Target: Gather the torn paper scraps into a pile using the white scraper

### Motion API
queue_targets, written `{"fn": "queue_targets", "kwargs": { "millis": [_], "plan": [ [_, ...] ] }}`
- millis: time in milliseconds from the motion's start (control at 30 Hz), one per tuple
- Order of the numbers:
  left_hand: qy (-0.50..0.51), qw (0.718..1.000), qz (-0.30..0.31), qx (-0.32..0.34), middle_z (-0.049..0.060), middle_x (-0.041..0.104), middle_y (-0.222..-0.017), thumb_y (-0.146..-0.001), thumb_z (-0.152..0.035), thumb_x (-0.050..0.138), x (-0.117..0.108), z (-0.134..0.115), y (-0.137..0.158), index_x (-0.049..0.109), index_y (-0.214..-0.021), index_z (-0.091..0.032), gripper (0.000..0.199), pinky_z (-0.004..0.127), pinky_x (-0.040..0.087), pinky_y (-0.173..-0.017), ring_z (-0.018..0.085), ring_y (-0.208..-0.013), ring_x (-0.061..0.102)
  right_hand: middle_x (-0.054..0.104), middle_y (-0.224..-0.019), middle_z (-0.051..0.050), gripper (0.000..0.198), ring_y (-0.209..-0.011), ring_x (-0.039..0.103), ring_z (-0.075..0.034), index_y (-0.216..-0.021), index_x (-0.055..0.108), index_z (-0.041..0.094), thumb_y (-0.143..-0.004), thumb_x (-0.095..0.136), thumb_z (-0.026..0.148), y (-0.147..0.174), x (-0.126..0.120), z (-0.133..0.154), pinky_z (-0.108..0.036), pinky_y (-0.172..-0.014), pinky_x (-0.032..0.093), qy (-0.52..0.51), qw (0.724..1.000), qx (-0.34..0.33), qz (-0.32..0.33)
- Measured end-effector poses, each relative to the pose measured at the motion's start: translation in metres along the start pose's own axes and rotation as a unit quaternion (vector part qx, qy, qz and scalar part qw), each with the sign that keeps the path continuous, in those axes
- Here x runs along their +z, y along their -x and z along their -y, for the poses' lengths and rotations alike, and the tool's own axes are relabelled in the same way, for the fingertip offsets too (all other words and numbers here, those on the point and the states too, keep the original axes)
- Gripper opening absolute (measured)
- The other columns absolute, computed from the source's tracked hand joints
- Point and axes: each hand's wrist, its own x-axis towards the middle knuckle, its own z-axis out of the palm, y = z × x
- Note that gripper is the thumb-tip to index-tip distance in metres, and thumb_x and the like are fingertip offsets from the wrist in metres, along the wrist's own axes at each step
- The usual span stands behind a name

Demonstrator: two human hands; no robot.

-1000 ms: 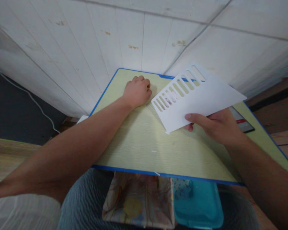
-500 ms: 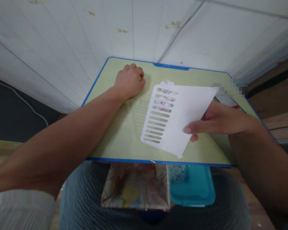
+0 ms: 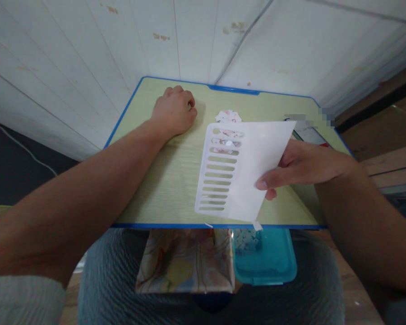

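My right hand point(image 3: 294, 169) grips a white slotted sheet point(image 3: 253, 167) by its right side, thumb on top and fingers underneath. A column of long rounded cut-outs runs down the sheet's left side. It is tilted over the board, and the tabletop shows through the slots. Behind its upper edge a small pile of printed paper pieces point(image 3: 228, 116) is partly hidden. My left hand point(image 3: 175, 110) rests on the far left of the yellow-green tabletop point(image 3: 169, 180), its fingers curled in loosely. A small white scrap point(image 3: 257, 225) is at the sheet's lower corner.
A phone-like flat object point(image 3: 309, 135) lies at the right, partly blurred. Below the table's blue front edge are a patterned fabric-like container point(image 3: 186, 271) and a teal plastic box point(image 3: 277, 262) with white bits inside. A white panelled wall point(image 3: 196, 40) stands behind.
The view has shifted a little. The sheet has moved toward me and tilted, baring more of the paper pile behind it. My left hand stays in place on the tabletop.
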Motion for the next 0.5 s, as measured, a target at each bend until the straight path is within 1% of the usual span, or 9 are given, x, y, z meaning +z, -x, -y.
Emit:
{"fn": "queue_targets", "kwargs": {
  "millis": [100, 133, 167, 233, 300, 333, 400, 500],
  "plan": [
    [-0.02, 1.0, -0.003, -0.001, 0.011, 0.077, -0.156, -0.115, -0.051, 0.061, -0.001, -0.003, 0.002, 0.085, -0.138, -0.031, 0.039, 0.059, 0.044, -0.136, 0.041, -0.151, 0.049, 0.081, -0.071, 0.001, 0.035, -0.055, 0.075, -0.019, -0.089, 0.088, 0.023, -0.086, 0.11, 0.051, 0.002, -0.002, -0.003, -0.027, -0.052, 0.063, -0.004, 1.0, 0.005, 0.012],
    [-0.028, 1.0, 0.0, 0.0, 0.012, 0.076, -0.157, -0.115, -0.046, 0.06, -0.002, -0.004, 0.003, 0.085, -0.137, -0.03, 0.037, 0.059, 0.046, -0.136, 0.041, -0.15, 0.051, 0.08, -0.07, 0.0, 0.037, -0.055, 0.074, -0.019, -0.088, 0.087, 0.023, -0.086, 0.11, 0.052, 0.002, -0.003, -0.005, -0.028, -0.051, 0.063, -0.002, 1.0, 0.005, -0.003],
    [-0.035, 0.999, 0.003, 0.001, 0.012, 0.075, -0.158, -0.115, -0.043, 0.06, -0.003, -0.006, 0.004, 0.085, -0.136, -0.03, 0.036, 0.058, 0.047, -0.135, 0.04, -0.15, 0.052, 0.079, -0.069, -0.001, 0.039, -0.054, 0.073, -0.02, -0.086, 0.086, 0.023, -0.084, 0.111, 0.053, 0.001, -0.004, -0.006, -0.03, -0.05, 0.064, 0.001, 0.999, 0.002, -0.036],
    [-0.046, 0.999, 0.009, 0.001, 0.013, 0.075, -0.159, -0.116, -0.041, 0.059, -0.005, -0.009, 0.006, 0.085, -0.138, -0.03, 0.036, 0.059, 0.05, -0.132, 0.041, -0.15, 0.053, 0.076, -0.067, -0.002, 0.045, -0.052, 0.071, -0.023, -0.082, 0.082, 0.024, -0.08, 0.112, 0.057, -0.003, -0.006, -0.009, -0.036, -0.049, 0.064, 0.005, 0.988, -0.026, -0.153],
    [-0.061, 0.998, 0.011, -0.001, 0.015, 0.075, -0.162, -0.118, -0.039, 0.058, -0.007, -0.012, 0.008, 0.084, -0.141, -0.028, 0.037, 0.06, 0.051, -0.131, 0.04, -0.149, 0.054, 0.075, -0.067, -0.003, 0.047, -0.051, 0.069, -0.024, -0.083, 0.08, 0.026, -0.078, 0.112, 0.06, -0.008, -0.007, -0.011, -0.04, -0.048, 0.064, 0.008, 0.961, -0.071, -0.265],
    [-0.071, 0.997, 0.012, -0.002, 0.016, 0.075, -0.163, -0.119, -0.037, 0.057, -0.007, -0.013, 0.009, 0.084, -0.142, -0.025, 0.038, 0.059, 0.052, -0.131, 0.039, -0.149, 0.056, 0.075, -0.067, -0.003, 0.047, -0.051, 0.068, -0.025, -0.084, 0.079, 0.027, -0.077, 0.111, 0.059, -0.01, -0.007, -0.012, -0.041, -0.047, 0.064, 0.01, 0.949, -0.094, -0.3],
    [-0.091, 0.996, 0.014, 0.003, 0.02, 0.075, -0.165, -0.12, -0.033, 0.055, -0.006, -0.013, 0.009, 0.084, -0.142, -0.02, 0.038, 0.058, 0.053, -0.132, 0.038, -0.15, 0.059, 0.075, -0.066, -0.002, 0.044, -0.049, 0.067, -0.025, -0.084, 0.078, 0.027, -0.076, 0.111, 0.055, -0.014, -0.007, -0.013, -0.041, -0.046, 0.061, 0.017, 0.936, -0.125, -0.327],
    [-0.102, 0.995, 0.008, 0.011, 0.021, 0.076, -0.164, -0.12, -0.029, 0.056, -0.004, -0.012, 0.008, 0.084, -0.143, -0.017, 0.038, 0.057, 0.054, -0.132, 0.038, -0.152, 0.062, 0.076, -0.063, -0.003, 0.036, -0.047, 0.066, -0.024, -0.08, 0.079, 0.026, -0.079, 0.107, 0.048, -0.016, -0.004, -0.011, -0.039, -0.044, 0.058, 0.033, 0.939, -0.125, -0.318]
  ]
}}
